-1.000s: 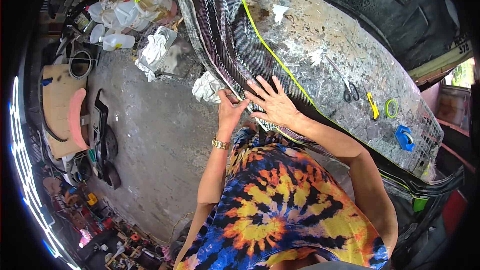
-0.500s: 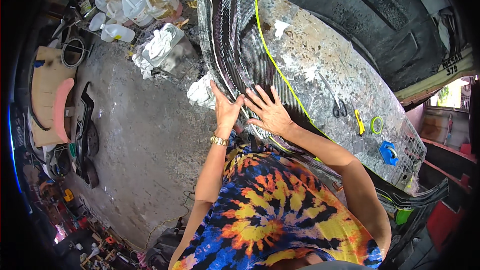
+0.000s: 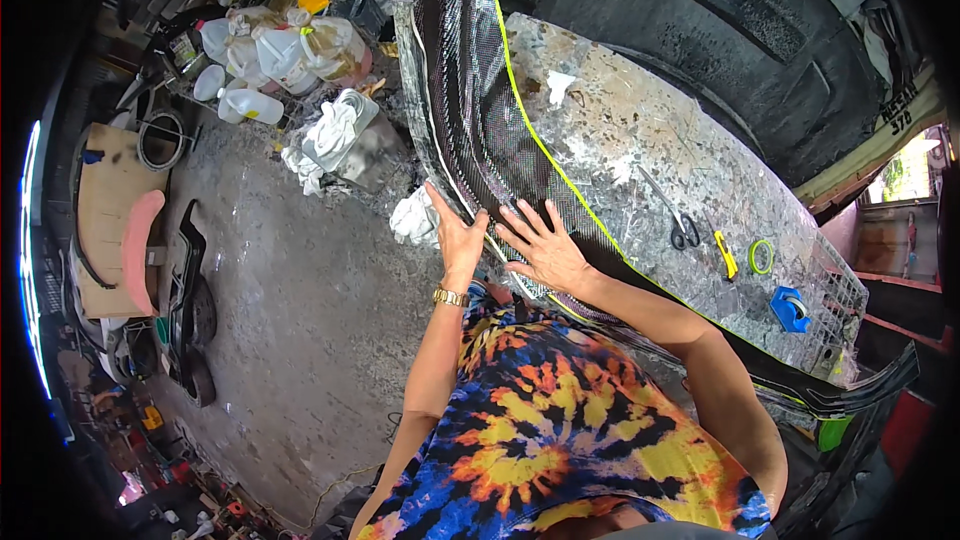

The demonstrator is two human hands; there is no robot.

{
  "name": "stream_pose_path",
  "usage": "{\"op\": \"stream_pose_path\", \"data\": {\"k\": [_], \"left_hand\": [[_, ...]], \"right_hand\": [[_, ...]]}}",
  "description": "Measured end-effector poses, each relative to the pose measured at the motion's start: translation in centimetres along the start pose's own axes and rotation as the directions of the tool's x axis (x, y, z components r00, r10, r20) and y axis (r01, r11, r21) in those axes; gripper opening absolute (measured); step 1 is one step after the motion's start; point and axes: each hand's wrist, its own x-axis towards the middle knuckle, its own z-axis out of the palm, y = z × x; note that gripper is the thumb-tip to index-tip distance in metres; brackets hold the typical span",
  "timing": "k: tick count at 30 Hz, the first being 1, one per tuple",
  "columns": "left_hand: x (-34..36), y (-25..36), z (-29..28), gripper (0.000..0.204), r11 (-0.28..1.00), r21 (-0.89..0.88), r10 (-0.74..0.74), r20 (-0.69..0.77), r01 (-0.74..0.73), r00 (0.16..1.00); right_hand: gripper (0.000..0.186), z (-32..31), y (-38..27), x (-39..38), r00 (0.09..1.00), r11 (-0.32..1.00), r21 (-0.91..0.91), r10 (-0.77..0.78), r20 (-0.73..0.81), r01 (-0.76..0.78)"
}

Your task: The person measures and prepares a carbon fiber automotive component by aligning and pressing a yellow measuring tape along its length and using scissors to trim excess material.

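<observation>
A long black carbon-weave piece (image 3: 468,90), edged in bright yellow-green along its right side, lies curved over a mottled worktable (image 3: 690,170). My left hand (image 3: 458,240) is at its pale left edge, index finger stretched along it, thumb apart on the weave; the other fingers are partly hidden. My right hand (image 3: 545,250) lies flat on the weave with spread fingers. A white crumpled cloth (image 3: 410,218) is just left of my left hand. Scissors (image 3: 683,232), a yellow cutter (image 3: 727,256), a green tape roll (image 3: 761,256) and a blue tape dispenser (image 3: 789,310) lie to the right.
Several plastic jugs (image 3: 283,55) and a metal container topped with white rags (image 3: 340,135) are at upper left. Cardboard (image 3: 105,230) with a pink curved piece (image 3: 140,250) and black parts (image 3: 190,290) lie left on the concrete floor (image 3: 270,320). A black car panel (image 3: 730,50) stands behind.
My left hand's index finger has straightened along the edge since a second ago, its thumb apart. The view has shifted slightly. My right hand stays spread on the weave.
</observation>
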Motion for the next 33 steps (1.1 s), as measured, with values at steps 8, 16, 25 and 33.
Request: {"op": "stream_pose_path", "data": {"k": [8, 16, 25, 33], "left_hand": [[0.0, 1.0, -0.3, 0.111, 0.995, -0.071, -0.068, 0.053, 0.072, 0.996], [0.1, 0.1, 0.7, 0.111, 1.000, 0.022, -0.006, 0.026, 0.006, 1.000], [0.1, 0.1, 0.6, 0.116, 0.997, -0.076, 0.023, 0.109, -0.015, 0.994], [0.2, 1.9, -1.1, 0.109, 0.934, 0.089, 0.355, -0.113, -0.347, 0.928]], "right_hand": [[0.062, -2.1, 0.0, 1.1, 0.926, 0.571, 0.800, 0.373, -0.053, -0.184], [0.065, 0.7, -0.9, 2.9, 0.958, 0.904, 0.390, 0.250, -0.145, -0.176], [0.072, 0.6, -0.3, 1.7, 0.970, 0.978, 0.126, 0.187, -0.155, -0.169], [0.068, 0.6, 0.0, -2.2, 0.978, 0.982, 0.095, 0.176, -0.108, -0.166]]}}
